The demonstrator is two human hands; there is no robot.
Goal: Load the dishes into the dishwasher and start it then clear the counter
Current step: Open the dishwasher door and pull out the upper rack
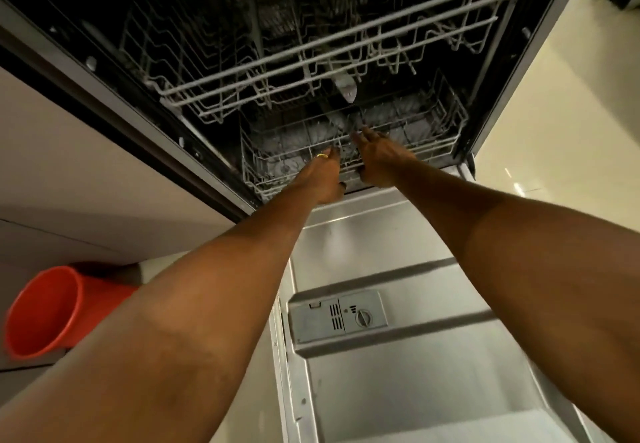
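Left hand [323, 179] and right hand [379, 162] clasp the gridded wire rack [433, 143].

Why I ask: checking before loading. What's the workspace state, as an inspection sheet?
Surface: open dishwasher door lies flat, bearing a detergent dispenser.
Job's things: lower rack in the tub, contents unclear; upper rack appears partly pulled out.
Clutter: orange bucket left of the door.
Grippers: left hand and right hand hold the lower rack's front rim.
Cables: nothing seen.
Surroundings: cream floor, pale cabinet panel.
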